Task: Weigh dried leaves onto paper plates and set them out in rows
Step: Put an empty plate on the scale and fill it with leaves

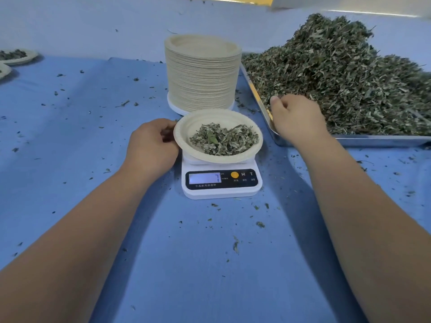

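Observation:
A paper plate (pixel 186 127) holding a small heap of dried leaves (pixel 224 139) sits on a white digital scale (pixel 221 183) whose display reads 7. My left hand (pixel 151 145) grips the plate's left rim with curled fingers. My right hand (pixel 296 117) rests at the near left corner of the metal tray (pixel 373 139), its fingers curled down into the big pile of dried leaves (pixel 338 78); what they hold is hidden.
A tall stack of empty paper plates (pixel 203 73) stands just behind the scale. Two filled plates (pixel 17 55) lie at the far left edge. Leaf crumbs are scattered over the blue table cover (pixel 93 136).

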Demonstrator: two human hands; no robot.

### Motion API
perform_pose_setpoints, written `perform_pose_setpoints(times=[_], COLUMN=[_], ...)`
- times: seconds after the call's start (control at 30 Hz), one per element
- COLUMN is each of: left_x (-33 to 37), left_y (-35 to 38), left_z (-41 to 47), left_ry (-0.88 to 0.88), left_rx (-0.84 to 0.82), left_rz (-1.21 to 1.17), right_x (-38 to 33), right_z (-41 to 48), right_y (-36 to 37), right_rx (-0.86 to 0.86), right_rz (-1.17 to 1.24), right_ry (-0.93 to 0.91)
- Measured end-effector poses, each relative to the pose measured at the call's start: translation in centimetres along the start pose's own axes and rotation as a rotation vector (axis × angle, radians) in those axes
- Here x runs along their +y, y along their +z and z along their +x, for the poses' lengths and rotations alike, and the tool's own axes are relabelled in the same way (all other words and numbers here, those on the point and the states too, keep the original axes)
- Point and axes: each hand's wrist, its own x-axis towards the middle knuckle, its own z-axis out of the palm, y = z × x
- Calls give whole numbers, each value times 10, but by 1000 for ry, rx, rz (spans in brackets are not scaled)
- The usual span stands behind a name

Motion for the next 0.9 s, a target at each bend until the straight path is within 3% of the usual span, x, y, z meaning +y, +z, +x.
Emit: perform_pose_setpoints(times=[0.23, 0.33, 0.43, 0.7, 0.8, 0.9], left_x=[1, 9, 26, 38, 38, 43], left_y=[-5, -5, -5, 6, 9, 10], left_z=[3, -1, -6, -17, -16, -18], left_ry=[-184, -222, -277, -248, -268, -346], left_rx=[76, 92, 81, -128, -101, 34], left_rz=[-300, -377, -455, -394, -473, -634], right_x=[-23, -20, -17, -27, -33, -42], right_z=[-50, -66, -70, -76, -81, -87], right_y=[-11, -13, -11, -4, -2, 0], right_rx=[-1, 45, 24, -99, -116, -82], right_rz=[129, -6, -167, 3, 100, 147], right_ry=[-313, -385, -339, -232, -220, -236])
